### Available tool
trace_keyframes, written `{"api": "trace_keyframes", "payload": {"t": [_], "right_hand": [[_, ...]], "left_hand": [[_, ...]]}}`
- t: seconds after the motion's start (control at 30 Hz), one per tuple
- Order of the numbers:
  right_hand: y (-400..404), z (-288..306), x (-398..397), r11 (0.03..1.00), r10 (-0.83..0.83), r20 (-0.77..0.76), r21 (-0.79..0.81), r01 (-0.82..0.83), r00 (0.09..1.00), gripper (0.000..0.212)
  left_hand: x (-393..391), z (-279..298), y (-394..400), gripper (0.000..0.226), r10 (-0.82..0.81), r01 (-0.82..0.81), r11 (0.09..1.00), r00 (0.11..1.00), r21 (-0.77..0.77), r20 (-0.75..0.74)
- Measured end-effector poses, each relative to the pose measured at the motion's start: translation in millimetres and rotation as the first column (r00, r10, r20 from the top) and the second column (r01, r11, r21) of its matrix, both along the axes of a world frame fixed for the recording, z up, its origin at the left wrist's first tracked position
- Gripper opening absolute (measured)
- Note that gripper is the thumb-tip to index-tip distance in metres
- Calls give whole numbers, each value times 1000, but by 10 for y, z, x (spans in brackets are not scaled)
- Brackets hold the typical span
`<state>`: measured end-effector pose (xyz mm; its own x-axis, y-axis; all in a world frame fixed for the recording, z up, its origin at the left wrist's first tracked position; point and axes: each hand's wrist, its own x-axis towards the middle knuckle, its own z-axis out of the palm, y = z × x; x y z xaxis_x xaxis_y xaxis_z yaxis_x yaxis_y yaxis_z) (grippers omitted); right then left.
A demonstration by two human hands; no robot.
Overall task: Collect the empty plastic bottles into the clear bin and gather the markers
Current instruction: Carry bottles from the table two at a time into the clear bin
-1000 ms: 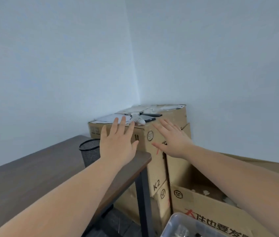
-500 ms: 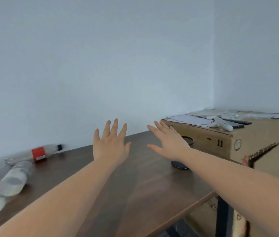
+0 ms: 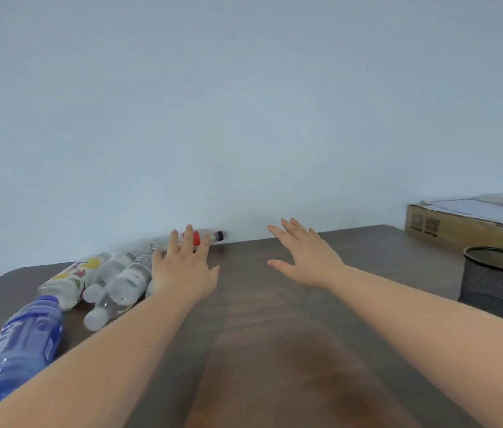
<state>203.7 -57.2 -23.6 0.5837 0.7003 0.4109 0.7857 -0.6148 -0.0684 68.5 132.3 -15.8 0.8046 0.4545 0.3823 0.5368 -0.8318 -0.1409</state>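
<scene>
Several empty plastic bottles lie on their sides at the left of the dark wooden table [image 3: 275, 350]. A blue bottle [image 3: 12, 350] is nearest me, then a fruit-labelled bottle [image 3: 73, 278] and clear bottles [image 3: 123, 282]. A red-labelled bottle [image 3: 205, 236] with a dark cap lies by the wall. My left hand [image 3: 184, 270] hovers with fingers spread in front of the red-labelled bottle, holding nothing. My right hand [image 3: 304, 257] is spread over the table's middle, also empty. No markers or clear bin are in view.
A black mesh cup [image 3: 497, 282] stands at the table's right edge. Behind it is a cardboard box [image 3: 460, 227] with papers on top. A plain pale wall runs along the table's far side.
The view has swung left from the boxes in the corner to the table. More bottles have come into sight, and both open hands now reach over the table.
</scene>
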Motion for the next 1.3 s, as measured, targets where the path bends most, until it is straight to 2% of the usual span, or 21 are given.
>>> {"api": "trace_keyframes", "payload": {"t": [0.17, 0.37, 0.47, 0.63, 0.77, 0.87, 1.3], "right_hand": [[448, -98, 9, 998, 54, -18, -16, -55, 998, 69], [775, -184, 66, 996, 86, -16, -25, -86, 996, 70], [861, -219, 91, 995, 91, -20, -33, -92, 996, 69], [978, -261, 129, 995, 91, -37, -46, -93, 995, 68], [1105, -259, 201, 994, 85, -36, -63, -87, 996, 67], [1272, -226, 283, 994, 84, -35, -61, -86, 996, 68], [2628, -182, 1036, 985, 112, -34, -127, -116, 993, 76]], "left_hand": [[-69, -183, 413, 76, 63, -68, 991, 997, -118, -46], [-46, -365, 606, 82, 50, -64, 981, 995, -182, -83], [-13, -436, 649, 77, 61, -88, 965, 991, -246, -116], [47, -457, 614, 64, 43, -38, 954, 999, -296, 12], [79, -276, 702, 65, -25, 73, 975, 974, -211, 223], [125, -65, 830, 64, -26, 92, 977, 949, -195, 314], [641, 244, 1607, 64, 4, 61, 985, 929, -162, 370]]}}
